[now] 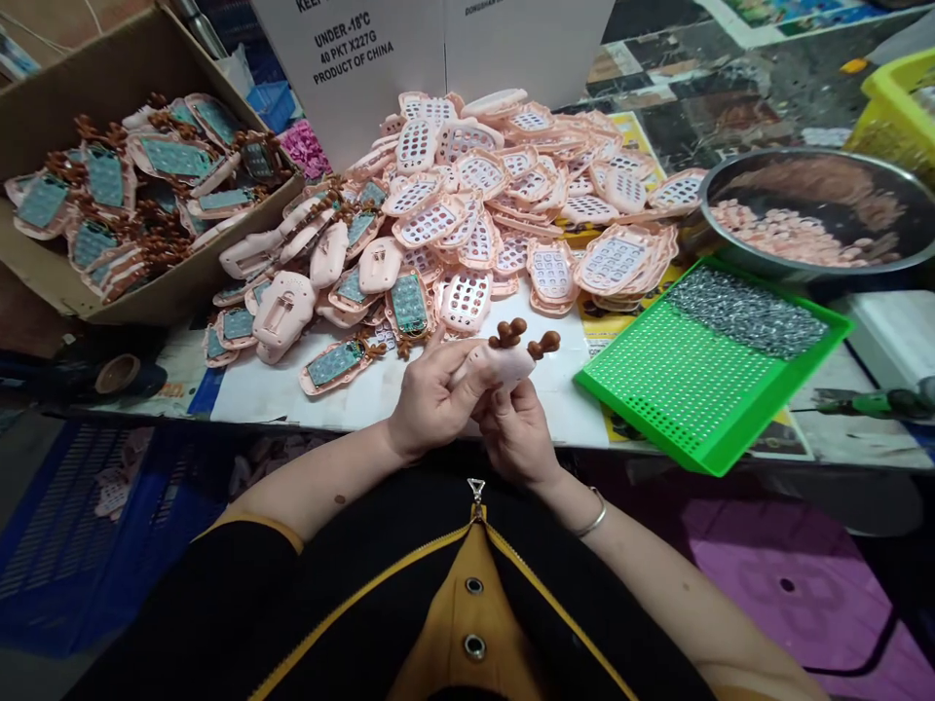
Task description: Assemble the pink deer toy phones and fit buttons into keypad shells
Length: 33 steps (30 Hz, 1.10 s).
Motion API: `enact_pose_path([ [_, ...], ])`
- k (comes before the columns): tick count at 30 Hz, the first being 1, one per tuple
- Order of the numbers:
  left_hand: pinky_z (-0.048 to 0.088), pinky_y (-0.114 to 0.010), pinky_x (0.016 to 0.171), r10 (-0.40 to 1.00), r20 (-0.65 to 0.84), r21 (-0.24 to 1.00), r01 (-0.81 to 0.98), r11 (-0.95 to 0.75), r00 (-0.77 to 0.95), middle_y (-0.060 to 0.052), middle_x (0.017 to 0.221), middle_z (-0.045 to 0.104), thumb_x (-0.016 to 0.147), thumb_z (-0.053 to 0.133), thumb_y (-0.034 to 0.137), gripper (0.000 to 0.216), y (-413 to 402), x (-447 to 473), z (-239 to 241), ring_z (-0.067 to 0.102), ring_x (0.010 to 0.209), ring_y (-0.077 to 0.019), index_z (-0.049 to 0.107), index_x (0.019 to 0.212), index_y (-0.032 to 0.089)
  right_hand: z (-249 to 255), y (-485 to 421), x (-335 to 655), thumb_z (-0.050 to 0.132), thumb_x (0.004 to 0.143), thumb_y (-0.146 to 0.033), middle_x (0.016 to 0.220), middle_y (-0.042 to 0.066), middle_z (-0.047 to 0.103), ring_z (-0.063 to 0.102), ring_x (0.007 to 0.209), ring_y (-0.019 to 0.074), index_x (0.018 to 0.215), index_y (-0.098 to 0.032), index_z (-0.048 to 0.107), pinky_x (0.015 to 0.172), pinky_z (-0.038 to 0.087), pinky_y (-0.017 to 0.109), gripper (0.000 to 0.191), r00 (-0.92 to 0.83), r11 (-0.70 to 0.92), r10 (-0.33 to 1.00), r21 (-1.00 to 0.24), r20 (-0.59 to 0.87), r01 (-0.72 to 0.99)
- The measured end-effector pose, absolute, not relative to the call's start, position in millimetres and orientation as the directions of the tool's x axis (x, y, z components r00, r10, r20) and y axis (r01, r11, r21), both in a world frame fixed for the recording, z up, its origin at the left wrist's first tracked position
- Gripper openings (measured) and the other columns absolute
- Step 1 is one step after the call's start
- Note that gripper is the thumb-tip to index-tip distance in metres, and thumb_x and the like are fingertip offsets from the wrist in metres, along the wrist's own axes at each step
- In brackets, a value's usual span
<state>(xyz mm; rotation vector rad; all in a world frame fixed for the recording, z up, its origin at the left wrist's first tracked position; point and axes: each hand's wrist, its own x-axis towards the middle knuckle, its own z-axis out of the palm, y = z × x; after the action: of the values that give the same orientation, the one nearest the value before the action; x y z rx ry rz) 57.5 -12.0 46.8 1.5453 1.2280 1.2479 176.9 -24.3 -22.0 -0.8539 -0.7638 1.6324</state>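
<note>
Shell (515, 364) grasped by both hands: left hand (432, 397) at left end, right hand (520, 434) at near side. Long axis appears left-right; brown knobs (509, 334) face far.

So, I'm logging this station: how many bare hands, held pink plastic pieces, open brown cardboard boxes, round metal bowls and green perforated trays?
Bare hands: 2
Held brown-knobbed pink plastic piece: 1
Open brown cardboard box: 1
Round metal bowl: 1
Green perforated tray: 1
Total: 6
</note>
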Motion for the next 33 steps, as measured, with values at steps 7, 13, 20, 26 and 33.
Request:
enact_pose_path([
  [7,0.023,-0.05,0.122,0.978,0.186,0.913,0.352,-0.207,0.093,-0.016,0.124,0.072,0.083,0.072,0.048,0.045,-11.8,58.2,28.9,0.061,0.124,-0.0343,0.072,0.116,0.018,-19.8,-14.8,176.8,0.061,0.085,-0.07,0.131,0.001,0.07,0.058,0.133,0.0203,0.123,-0.034,0.062,0.108,0.054,0.038,0.052,-0.129,-0.248,0.968,-0.769,-0.214,-0.589],
  [13,0.009,-0.054,0.126,0.962,0.264,0.874,0.403,-0.27,0.071,-0.015,0.121,0.074,0.082,0.073,0.042,0.035,-13.1,60.2,27.2,0.059,0.128,-0.0355,0.073,0.109,0.019,-20.3,-16.7,173.9,0.072,0.076,-0.068,0.126,-0.002,0.071,0.059,0.133,0.0166,0.109,-0.033,0.065,0.111,0.052,0.032,0.049,-0.149,-0.306,0.947,-0.653,-0.285,-0.693],
  [20,0.055,-0.034,0.08,0.971,-0.214,0.94,-0.249,0.235,0.106,-0.006,0.086,0.075,0.068,0.086,0.057,0.051,18.1,55.1,50.4,0.071,0.082,-0.0219,0.071,0.094,0.016,-8.1,-11.3,187.6,0.074,0.074,-0.07,0.092,0.002,0.072,0.069,0.082,0.0186,0.108,-0.026,0.059,0.076,0.061,0.035,0.057,-0.198,-0.132,0.978,-0.94,-0.071,-0.315],
  [26,0.059,-0.035,0.086,0.956,-0.274,0.766,-0.576,0.285,0.109,-0.006,0.093,0.078,0.083,0.068,0.067,0.053,24.9,63.9,47.9,0.074,0.098,-0.0243,0.073,0.106,0.02,7.3,-21.7,184.9,0.062,0.088,-0.059,0.124,0.016,0.071,0.07,0.11,0.0306,0.143,-0.017,0.044,0.096,0.057,0.047,0.071,-0.246,0.095,0.964,-0.995,0.102,-0.04],
  [33,0.055,-0.037,0.1,0.958,-0.226,0.758,-0.586,0.287,0.176,-0.005,0.112,0.078,0.087,0.07,0.049,0.035,22.7,77.0,43.9,0.069,0.118,-0.0248,0.073,0.111,0.023,14.8,-24.7,227.5,0.064,0.088,-0.054,0.114,0.013,0.075,0.072,0.105,0.0331,0.138,-0.021,0.055,0.094,0.058,0.05,0.061,-0.427,0.271,0.885,-0.95,0.184,0.154],
])
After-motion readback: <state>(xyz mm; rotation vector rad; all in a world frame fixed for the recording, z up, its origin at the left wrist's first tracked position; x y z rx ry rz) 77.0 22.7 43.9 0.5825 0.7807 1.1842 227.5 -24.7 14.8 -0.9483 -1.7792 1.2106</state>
